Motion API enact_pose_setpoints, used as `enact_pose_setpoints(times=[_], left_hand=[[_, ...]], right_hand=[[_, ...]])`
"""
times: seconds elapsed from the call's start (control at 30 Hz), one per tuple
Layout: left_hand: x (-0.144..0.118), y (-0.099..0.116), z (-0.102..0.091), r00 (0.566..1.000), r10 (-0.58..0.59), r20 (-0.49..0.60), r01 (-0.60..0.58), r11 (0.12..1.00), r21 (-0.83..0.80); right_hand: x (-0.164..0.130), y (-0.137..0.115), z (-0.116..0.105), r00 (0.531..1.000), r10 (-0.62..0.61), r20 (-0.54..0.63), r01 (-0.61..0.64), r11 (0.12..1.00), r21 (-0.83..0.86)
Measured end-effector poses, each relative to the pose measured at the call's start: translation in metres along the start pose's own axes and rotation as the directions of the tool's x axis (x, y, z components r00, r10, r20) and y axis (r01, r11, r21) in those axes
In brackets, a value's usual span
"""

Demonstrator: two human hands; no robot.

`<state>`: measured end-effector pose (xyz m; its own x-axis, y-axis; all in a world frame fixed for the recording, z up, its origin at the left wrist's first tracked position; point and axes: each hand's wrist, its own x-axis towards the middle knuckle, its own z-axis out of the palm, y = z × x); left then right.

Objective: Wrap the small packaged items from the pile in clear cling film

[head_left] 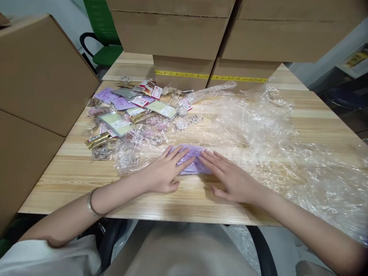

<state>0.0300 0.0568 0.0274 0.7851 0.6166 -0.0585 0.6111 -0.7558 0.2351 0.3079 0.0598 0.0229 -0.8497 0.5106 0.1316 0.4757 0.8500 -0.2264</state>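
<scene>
My left hand and my right hand lie flat, fingers spread, on a purple packet in clear wrap at the middle of the wooden table. The fingertips of both hands press on the packet from either side. Neither hand grips it. A bracelet sits on my left wrist.
A pile of small packets, purple, green, gold and red-labelled, lies at the far left of the table. Crumpled clear plastic sheeting covers the right half. Cardboard boxes stand at the left and along the back. A green chair is behind.
</scene>
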Motion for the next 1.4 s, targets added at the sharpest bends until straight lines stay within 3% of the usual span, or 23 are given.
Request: enact_pose_setpoints(times=[0.13,0.23,0.4,0.53,0.63,0.8,0.97,1.1,1.2,1.27,1.4], left_hand=[[0.01,-0.013,0.002,0.998,-0.045,0.051,0.045,0.999,-0.005],[0.008,-0.014,0.001,0.995,-0.057,0.079,0.057,0.998,-0.004],[-0.006,-0.011,-0.01,0.987,-0.061,0.151,0.081,0.988,-0.131],[-0.018,-0.015,-0.031,0.98,-0.002,0.2,0.07,0.941,-0.332],[-0.024,-0.023,-0.043,0.964,-0.008,0.267,0.135,0.878,-0.46],[-0.035,-0.044,-0.05,0.946,-0.057,0.32,0.245,0.772,-0.587],[-0.047,-0.062,-0.052,0.909,-0.21,0.361,0.391,0.729,-0.561],[-0.045,-0.068,-0.046,0.877,-0.328,0.351,0.477,0.686,-0.55],[-0.039,-0.066,-0.034,0.86,-0.404,0.312,0.51,0.673,-0.535],[-0.036,-0.063,-0.026,0.855,-0.444,0.27,0.519,0.714,-0.469],[-0.033,-0.051,-0.016,0.847,-0.505,0.164,0.531,0.817,-0.225]], right_hand=[[0.015,0.01,0.026,0.998,0.04,-0.054,-0.041,0.999,-0.007],[0.017,0.018,0.029,0.998,-0.014,-0.057,0.009,0.996,-0.089],[0.001,0.021,0.017,0.998,-0.064,-0.015,0.062,0.992,-0.108],[-0.012,0.02,0.003,1.0,0.0,0.028,0.0,1.0,0.0],[-0.018,0.023,-0.007,0.996,0.064,0.058,-0.069,0.994,0.088],[-0.02,0.036,-0.015,0.991,0.111,0.081,-0.122,0.983,0.141],[-0.026,0.047,-0.013,0.974,0.224,0.029,-0.226,0.967,0.116],[-0.026,0.048,-0.01,0.91,0.414,0.034,-0.415,0.905,0.09],[-0.021,0.048,-0.008,0.806,0.575,0.142,-0.577,0.816,-0.034],[-0.018,0.048,-0.007,0.726,0.657,0.203,-0.639,0.754,-0.155],[-0.014,0.042,-0.006,0.62,0.756,0.208,-0.688,0.652,-0.32]])
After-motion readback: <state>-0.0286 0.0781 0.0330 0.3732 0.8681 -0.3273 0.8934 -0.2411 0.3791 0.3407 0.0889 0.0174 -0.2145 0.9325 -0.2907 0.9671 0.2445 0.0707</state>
